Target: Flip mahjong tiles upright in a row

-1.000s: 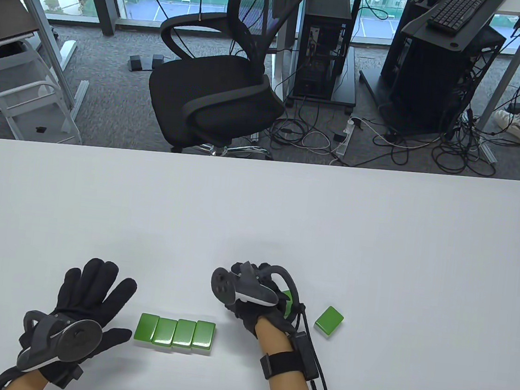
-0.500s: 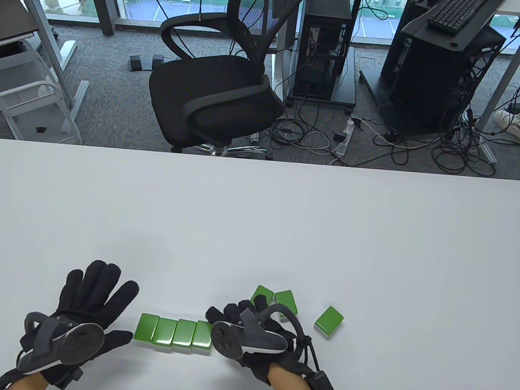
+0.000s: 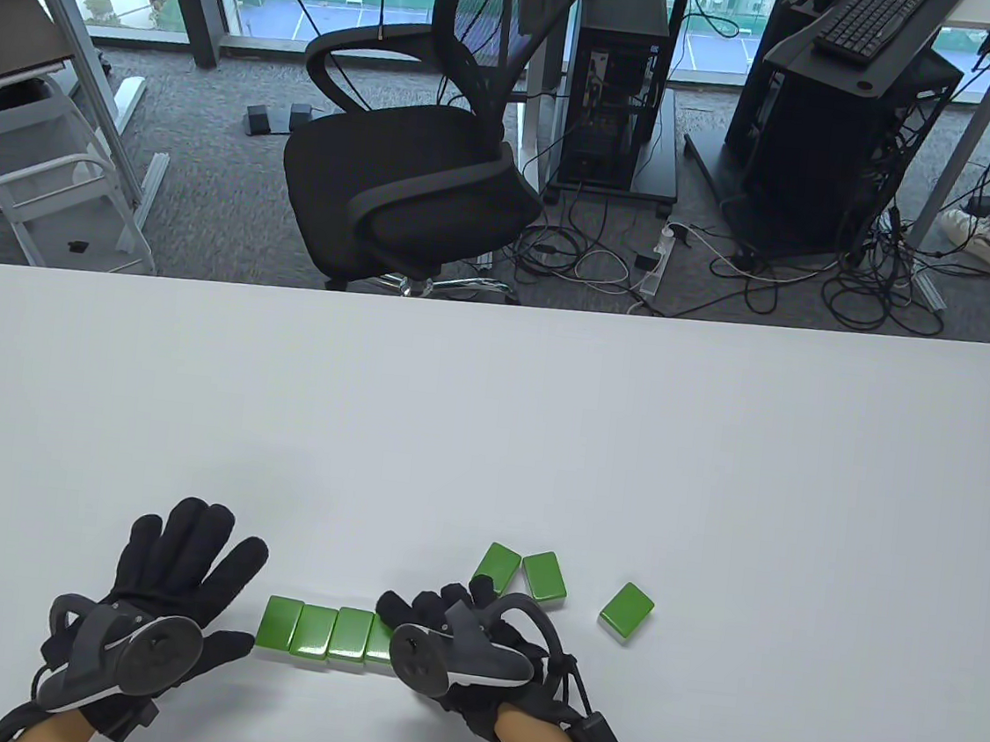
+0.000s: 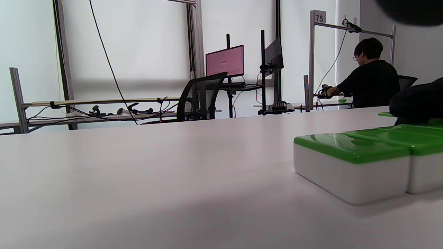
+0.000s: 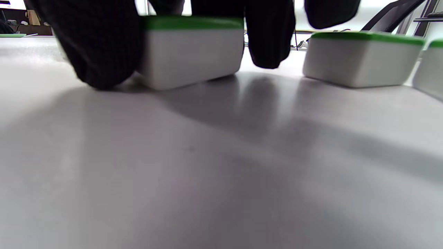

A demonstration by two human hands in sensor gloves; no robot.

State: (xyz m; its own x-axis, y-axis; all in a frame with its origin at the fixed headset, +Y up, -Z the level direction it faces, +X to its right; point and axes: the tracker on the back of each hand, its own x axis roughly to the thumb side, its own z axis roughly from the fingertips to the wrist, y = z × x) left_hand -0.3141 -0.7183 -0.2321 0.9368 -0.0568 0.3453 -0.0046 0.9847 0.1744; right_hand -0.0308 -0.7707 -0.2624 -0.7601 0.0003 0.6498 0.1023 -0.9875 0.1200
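A row of green-backed mahjong tiles [image 3: 330, 632] lies flat near the table's front edge; its left end tile shows in the left wrist view [image 4: 351, 166]. My right hand [image 3: 434, 616] sits at the row's right end. In the right wrist view its fingers [image 5: 97, 45] pinch a flat tile [image 5: 190, 48] from both sides; the table view hides that tile under the hand. Three loose tiles lie flat to the right: two together [image 3: 522, 571] and one apart [image 3: 626, 612]. My left hand [image 3: 183, 559] rests flat with fingers spread, just left of the row.
The white table [image 3: 488, 441] stretches far beyond the tiles. A black office chair [image 3: 410, 168] and computer towers stand on the floor behind the far edge. Another loose tile [image 5: 361, 58] sits just right of the pinched one.
My right hand came back from the loose tiles toward me and leftward to the right end of the row, uncovering two loose tiles. The left hand has barely moved.
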